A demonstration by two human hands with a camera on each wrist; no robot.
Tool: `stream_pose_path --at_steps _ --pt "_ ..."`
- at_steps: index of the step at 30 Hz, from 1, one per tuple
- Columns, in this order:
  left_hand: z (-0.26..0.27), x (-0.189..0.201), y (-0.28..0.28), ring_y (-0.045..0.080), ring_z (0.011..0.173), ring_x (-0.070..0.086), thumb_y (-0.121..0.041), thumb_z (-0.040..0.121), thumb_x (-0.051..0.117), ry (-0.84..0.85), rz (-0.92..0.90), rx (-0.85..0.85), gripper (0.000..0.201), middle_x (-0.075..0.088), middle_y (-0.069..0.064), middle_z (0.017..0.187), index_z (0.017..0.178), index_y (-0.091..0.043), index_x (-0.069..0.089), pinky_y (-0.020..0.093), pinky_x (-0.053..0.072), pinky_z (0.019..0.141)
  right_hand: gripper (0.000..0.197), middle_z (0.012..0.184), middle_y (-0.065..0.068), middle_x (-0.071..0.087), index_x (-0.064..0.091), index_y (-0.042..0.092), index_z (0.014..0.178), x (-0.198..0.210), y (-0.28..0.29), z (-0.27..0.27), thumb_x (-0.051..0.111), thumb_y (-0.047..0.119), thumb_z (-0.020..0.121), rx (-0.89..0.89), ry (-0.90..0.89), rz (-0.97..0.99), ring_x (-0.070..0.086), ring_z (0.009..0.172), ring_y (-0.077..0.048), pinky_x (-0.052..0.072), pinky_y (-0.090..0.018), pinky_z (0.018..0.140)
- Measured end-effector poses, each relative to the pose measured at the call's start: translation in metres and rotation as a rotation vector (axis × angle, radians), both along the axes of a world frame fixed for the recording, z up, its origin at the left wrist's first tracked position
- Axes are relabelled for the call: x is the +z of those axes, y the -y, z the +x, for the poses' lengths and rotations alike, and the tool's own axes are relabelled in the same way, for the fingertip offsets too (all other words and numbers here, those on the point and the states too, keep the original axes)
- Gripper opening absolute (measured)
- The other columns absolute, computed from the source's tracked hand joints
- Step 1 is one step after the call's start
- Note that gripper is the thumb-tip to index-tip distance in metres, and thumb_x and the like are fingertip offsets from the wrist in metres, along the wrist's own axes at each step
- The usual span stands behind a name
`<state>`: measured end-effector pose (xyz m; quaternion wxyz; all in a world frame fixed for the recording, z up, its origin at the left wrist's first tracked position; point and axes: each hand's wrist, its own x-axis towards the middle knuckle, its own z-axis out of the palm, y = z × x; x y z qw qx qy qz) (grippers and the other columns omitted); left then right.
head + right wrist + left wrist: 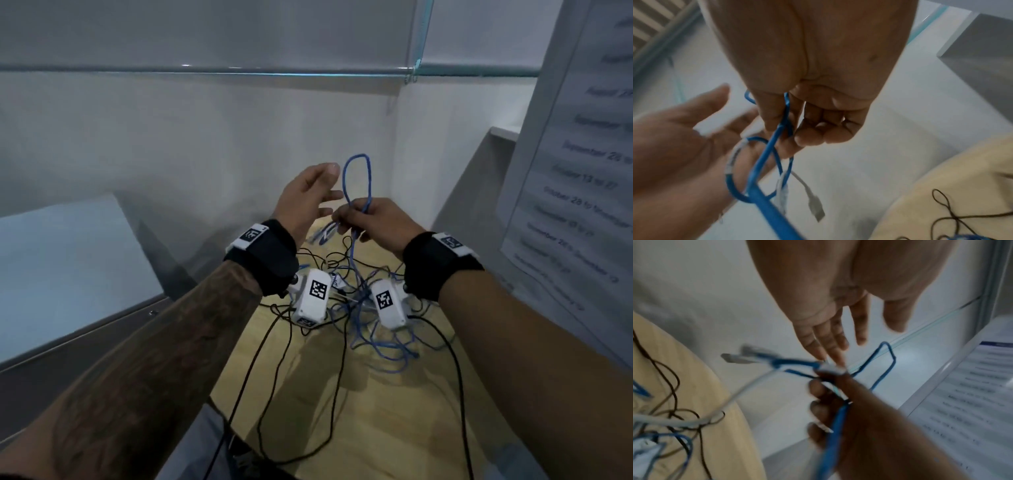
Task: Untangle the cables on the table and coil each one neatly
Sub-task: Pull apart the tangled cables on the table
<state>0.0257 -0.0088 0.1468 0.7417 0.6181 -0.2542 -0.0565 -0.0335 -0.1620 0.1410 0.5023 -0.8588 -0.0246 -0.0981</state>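
Note:
My right hand (pixel 368 219) pinches a blue network cable (pixel 356 178) above the far edge of the table, a narrow loop of it standing up over the fingers. In the right wrist view the blue cable (pixel 768 155) runs between thumb and forefinger of the right hand (pixel 789 120), with clear plugs dangling below. My left hand (pixel 310 197) hovers just left of the loop, fingers straight and spread, holding nothing; the left hand (pixel 838 331) nearly touches the right one. More blue cable and thin black cables (pixel 373 329) lie tangled on the wooden table (pixel 376 411).
White walls close in behind and to the right of the table. A printed sheet (pixel 582 192) hangs on a panel at right. A grey surface (pixel 61 263) sits at left. A grey cable (pixel 748 386) and a USB plug (pixel 816 209) hang past the table's edge.

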Motion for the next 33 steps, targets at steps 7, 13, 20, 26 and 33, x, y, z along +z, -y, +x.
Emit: stream_pose_path --at_steps 7,13,20,26,33 --pt "-0.022 -0.074 0.021 0.016 0.126 0.052 -0.056 0.068 0.081 -0.027 0.270 -0.056 0.103 0.045 0.001 0.145 0.149 -0.032 0.022 0.041 0.049 0.100 0.026 0.093 -0.005 0.072 0.068 0.011 0.108 0.042 0.004 -0.002 0.047 0.025 0.107 0.030 0.002 0.330 0.069 0.079 -0.014 0.055 -0.027 0.070" --pt "-0.037 -0.099 0.025 0.017 0.046 0.038 -0.043 0.099 0.051 -0.136 0.280 -0.025 0.042 0.042 0.002 0.054 0.075 -0.012 0.065 0.027 0.038 0.052 0.024 0.088 -0.006 0.068 0.066 0.013 0.101 0.061 0.010 -0.006 0.045 0.023 0.108 -0.001 0.002 0.551 0.061 0.056 -0.016 0.051 -0.027 0.051" --pt "0.008 -0.094 0.004 0.019 0.047 0.037 -0.039 0.102 0.045 -0.319 0.135 0.133 0.044 0.041 -0.001 0.049 0.066 -0.014 0.052 0.031 0.040 0.054 0.021 0.091 -0.006 0.067 0.063 0.011 0.105 0.036 0.052 -0.005 0.044 0.019 0.108 -0.210 0.047 0.495 0.054 0.052 -0.013 0.053 -0.029 0.057" --pt "0.069 -0.111 -0.034 0.014 0.064 0.052 -0.017 0.101 0.036 -0.600 0.111 0.433 0.028 0.051 -0.001 0.078 0.075 -0.023 0.045 0.027 0.046 0.058 0.025 0.085 -0.002 0.064 0.065 0.018 0.092 0.035 0.093 -0.004 0.046 0.021 0.107 -0.391 0.140 0.689 0.049 0.054 -0.011 0.059 -0.034 0.065" --pt "0.070 -0.103 -0.011 0.037 0.130 0.046 -0.061 0.091 0.051 -0.070 0.943 0.447 0.077 0.048 0.023 0.141 0.135 0.003 0.048 0.042 0.038 0.105 0.020 0.089 -0.005 0.071 0.066 0.012 0.105 0.035 0.089 -0.002 0.046 0.018 0.107 -0.225 0.082 0.734 0.065 0.063 -0.016 0.060 -0.033 0.061"
